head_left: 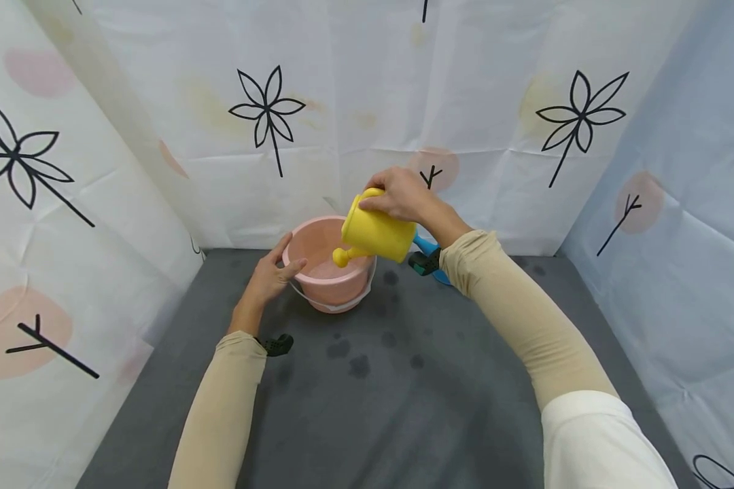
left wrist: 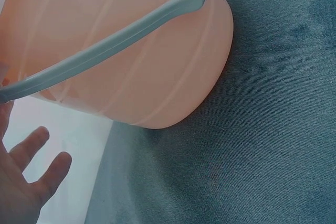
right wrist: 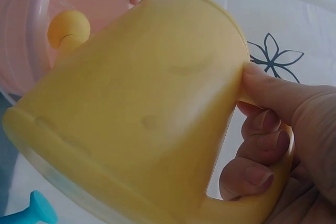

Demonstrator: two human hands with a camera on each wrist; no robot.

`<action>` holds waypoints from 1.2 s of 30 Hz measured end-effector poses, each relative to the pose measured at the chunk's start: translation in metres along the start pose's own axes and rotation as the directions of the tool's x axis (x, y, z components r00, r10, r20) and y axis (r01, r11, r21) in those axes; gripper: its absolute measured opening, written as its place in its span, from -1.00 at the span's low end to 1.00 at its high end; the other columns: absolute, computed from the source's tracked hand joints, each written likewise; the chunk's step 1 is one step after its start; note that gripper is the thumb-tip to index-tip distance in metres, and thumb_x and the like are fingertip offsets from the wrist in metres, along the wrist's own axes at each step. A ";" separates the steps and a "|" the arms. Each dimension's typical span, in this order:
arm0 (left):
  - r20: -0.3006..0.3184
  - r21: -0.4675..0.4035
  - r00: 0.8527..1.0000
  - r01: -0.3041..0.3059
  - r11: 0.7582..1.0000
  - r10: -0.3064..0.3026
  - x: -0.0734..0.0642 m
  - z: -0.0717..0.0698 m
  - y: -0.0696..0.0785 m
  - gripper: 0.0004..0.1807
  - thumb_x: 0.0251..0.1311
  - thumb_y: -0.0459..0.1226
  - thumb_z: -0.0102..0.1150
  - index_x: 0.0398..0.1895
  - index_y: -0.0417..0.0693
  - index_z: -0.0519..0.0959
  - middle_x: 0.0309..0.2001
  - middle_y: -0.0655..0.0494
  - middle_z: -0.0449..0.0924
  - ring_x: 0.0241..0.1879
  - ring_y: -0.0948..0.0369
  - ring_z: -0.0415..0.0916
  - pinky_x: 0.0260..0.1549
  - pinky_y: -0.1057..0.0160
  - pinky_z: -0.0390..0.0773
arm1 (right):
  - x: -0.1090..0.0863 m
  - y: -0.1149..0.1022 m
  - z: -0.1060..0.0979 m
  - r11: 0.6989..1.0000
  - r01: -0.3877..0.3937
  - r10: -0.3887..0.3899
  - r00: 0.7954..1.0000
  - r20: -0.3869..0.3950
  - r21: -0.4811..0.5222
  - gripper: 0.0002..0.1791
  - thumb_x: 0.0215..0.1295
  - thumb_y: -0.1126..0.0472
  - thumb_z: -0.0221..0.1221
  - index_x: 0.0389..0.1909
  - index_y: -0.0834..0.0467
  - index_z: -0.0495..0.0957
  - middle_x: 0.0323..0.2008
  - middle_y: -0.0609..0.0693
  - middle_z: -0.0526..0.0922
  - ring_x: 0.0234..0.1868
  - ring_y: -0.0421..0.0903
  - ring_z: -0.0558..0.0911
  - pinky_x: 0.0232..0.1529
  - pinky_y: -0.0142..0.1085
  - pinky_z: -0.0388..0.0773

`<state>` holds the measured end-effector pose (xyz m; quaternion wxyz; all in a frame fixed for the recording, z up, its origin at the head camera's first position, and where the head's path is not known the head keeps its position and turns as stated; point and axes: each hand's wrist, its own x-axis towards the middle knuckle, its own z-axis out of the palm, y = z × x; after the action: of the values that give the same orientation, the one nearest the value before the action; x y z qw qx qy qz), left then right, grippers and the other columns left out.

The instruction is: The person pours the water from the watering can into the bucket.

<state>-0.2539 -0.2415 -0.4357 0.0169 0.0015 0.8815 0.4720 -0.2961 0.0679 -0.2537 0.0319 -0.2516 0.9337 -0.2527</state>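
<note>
A pink bucket (head_left: 336,292) with a pale handle (left wrist: 105,51) stands upright on the grey tabletop. My left hand (head_left: 270,275) holds its rim at the left, thumb over the edge; in the left wrist view two fingers stick out free of the wall. My right hand (head_left: 400,193) grips the handle of a yellow watering can (head_left: 379,234), fingers curled through the loop and thumb on top. The can is tipped toward the bucket, its round spout head (right wrist: 69,29) over the bucket's opening. No stream of water shows.
A blue object (head_left: 427,244), its thin end in sight (right wrist: 39,208), lies behind the can and is partly hidden by my right wrist. Dark wet-looking spots (head_left: 359,367) mark the grey tabletop (head_left: 404,421). White patterned cloth walls (head_left: 355,102) enclose the back and both sides.
</note>
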 end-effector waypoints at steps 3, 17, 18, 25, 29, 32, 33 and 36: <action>-0.003 -0.007 1.000 0.001 1.000 -0.001 0.000 0.000 0.000 -0.06 0.31 0.24 0.20 0.64 0.55 -0.09 0.62 -0.15 0.06 0.60 -0.17 0.05 0.45 -0.26 0.25 | 0.001 -0.003 0.000 1.000 -0.006 0.006 1.000 0.013 0.013 -0.58 0.43 -0.08 0.24 0.13 0.11 0.66 -0.06 0.04 0.74 -0.16 -0.04 0.65 -0.06 -0.22 0.64; 0.002 -0.009 1.000 -0.003 1.000 0.003 0.003 -0.001 0.001 -0.11 0.39 0.11 0.19 0.64 0.54 -0.10 0.63 -0.14 0.03 0.61 -0.16 0.00 0.45 -0.27 0.24 | 0.002 -0.008 -0.002 1.000 0.001 -0.001 1.000 0.025 -0.002 -0.58 0.44 -0.06 0.24 0.12 0.13 0.66 -0.04 0.05 0.73 -0.15 -0.05 0.65 -0.05 -0.22 0.64; 0.002 -0.008 1.000 -0.004 1.000 0.004 0.003 0.000 0.001 -0.10 0.39 0.11 0.19 0.64 0.54 -0.10 0.63 -0.14 0.02 0.61 -0.17 0.00 0.45 -0.27 0.23 | 0.002 -0.007 -0.002 1.000 -0.002 0.002 1.000 0.027 0.000 -0.58 0.44 -0.06 0.24 0.12 0.13 0.66 -0.04 0.04 0.73 -0.15 -0.05 0.65 -0.05 -0.22 0.64; -0.014 -0.017 1.000 0.016 1.000 -0.016 0.002 0.001 0.001 -0.04 0.30 0.23 0.21 0.65 0.52 -0.08 0.63 -0.12 0.03 0.60 -0.16 0.03 0.44 -0.26 0.26 | 0.002 -0.006 -0.004 1.000 -0.003 0.004 1.000 0.026 -0.006 -0.58 0.43 -0.06 0.24 0.12 0.13 0.66 -0.04 0.05 0.73 -0.14 -0.04 0.65 -0.05 -0.21 0.64; -0.012 -0.021 1.000 0.023 1.000 -0.023 0.003 0.001 -0.001 -0.07 0.33 0.19 0.21 0.65 0.53 -0.09 0.64 -0.13 0.02 0.61 -0.17 0.01 0.44 -0.28 0.24 | 0.002 -0.006 -0.005 1.000 -0.003 0.003 1.000 0.026 -0.010 -0.58 0.43 -0.06 0.25 0.12 0.13 0.66 -0.04 0.05 0.73 -0.14 -0.04 0.65 -0.05 -0.21 0.64; -0.002 -0.023 1.000 0.016 1.000 -0.016 0.002 0.000 -0.002 -0.09 0.37 0.14 0.20 0.65 0.53 -0.10 0.64 -0.13 0.00 0.61 -0.17 -0.01 0.45 -0.28 0.23 | 0.002 -0.006 -0.005 1.000 -0.005 0.005 1.000 0.030 -0.009 -0.58 0.43 -0.06 0.25 0.12 0.14 0.66 -0.03 0.06 0.73 -0.13 -0.04 0.65 -0.04 -0.22 0.64; -0.003 -0.027 1.000 0.016 1.000 -0.016 0.002 0.000 -0.003 -0.09 0.37 0.14 0.20 0.64 0.53 -0.09 0.64 -0.12 0.01 0.61 -0.16 0.00 0.45 -0.27 0.23 | 0.002 -0.005 -0.006 1.000 -0.004 0.004 0.999 0.032 -0.006 -0.58 0.43 -0.06 0.25 0.12 0.14 0.66 -0.03 0.06 0.73 -0.13 -0.04 0.65 -0.04 -0.22 0.64; -0.008 -0.032 1.000 0.017 0.999 -0.017 0.002 0.001 -0.003 -0.06 0.30 0.24 0.20 0.63 0.57 -0.08 0.64 -0.11 0.03 0.61 -0.15 0.03 0.45 -0.26 0.25 | 0.002 -0.005 -0.006 1.000 -0.008 0.008 0.999 0.037 -0.005 -0.58 0.43 -0.05 0.24 0.13 0.14 0.66 -0.02 0.06 0.73 -0.12 -0.03 0.65 -0.03 -0.22 0.64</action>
<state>-0.2559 -0.2422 -0.4383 0.0174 -0.0082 0.8739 0.4858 -0.2970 0.0656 -0.2460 0.0497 -0.2527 0.9345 -0.2457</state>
